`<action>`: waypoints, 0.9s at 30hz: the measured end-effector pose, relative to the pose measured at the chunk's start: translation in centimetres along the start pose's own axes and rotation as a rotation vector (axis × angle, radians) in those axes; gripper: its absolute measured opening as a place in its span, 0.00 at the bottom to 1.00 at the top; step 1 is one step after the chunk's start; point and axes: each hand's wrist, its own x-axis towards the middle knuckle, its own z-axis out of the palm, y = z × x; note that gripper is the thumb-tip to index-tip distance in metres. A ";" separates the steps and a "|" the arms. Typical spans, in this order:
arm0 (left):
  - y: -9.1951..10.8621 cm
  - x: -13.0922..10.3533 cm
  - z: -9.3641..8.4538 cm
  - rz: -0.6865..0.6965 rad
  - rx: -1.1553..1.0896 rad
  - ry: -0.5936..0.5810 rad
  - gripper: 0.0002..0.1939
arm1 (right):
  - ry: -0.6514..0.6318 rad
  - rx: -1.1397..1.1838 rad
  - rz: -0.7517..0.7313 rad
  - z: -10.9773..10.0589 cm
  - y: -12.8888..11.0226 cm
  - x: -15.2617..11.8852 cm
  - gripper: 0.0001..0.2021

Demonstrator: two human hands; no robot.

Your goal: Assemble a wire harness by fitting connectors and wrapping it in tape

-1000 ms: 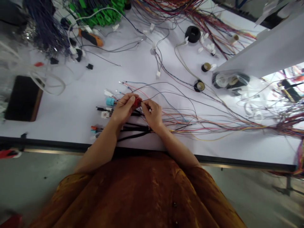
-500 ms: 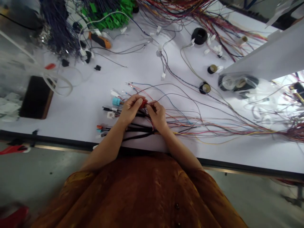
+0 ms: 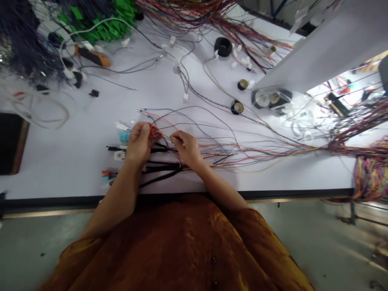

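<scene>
My bench [image 3: 69,157] is cut off at the left; toward its right end the wires [image 3: 321,148] gather, too tangled to trace. My left hand [image 3: 138,143] is curled closed; my right hand [image 3: 187,148] bunches its fingertips nearby, perhaps pinching a wire, I can't tell. In my left fingers, partly covered, sits the red connector [image 3: 154,131], back from the front edge.

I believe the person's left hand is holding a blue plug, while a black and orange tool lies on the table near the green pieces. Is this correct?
Not quite: the plug in the left hand is red, not blue, as the head view shows. The black and orange tool does lie on the table near the green pieces.
</scene>
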 end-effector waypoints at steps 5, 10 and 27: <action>1.2 0.4 -0.1 -0.096 -0.177 0.108 0.09 | 0.236 -0.338 0.062 -9.8 0.8 -4.1 0.12; 1.0 0.4 0.0 -0.087 -0.220 0.113 0.08 | 0.037 -0.754 0.380 -15.9 2.1 -7.4 0.14; 0.4 0.9 -0.4 -0.077 -0.143 0.050 0.11 | -0.317 -1.051 0.344 -9.1 -0.4 -2.6 0.10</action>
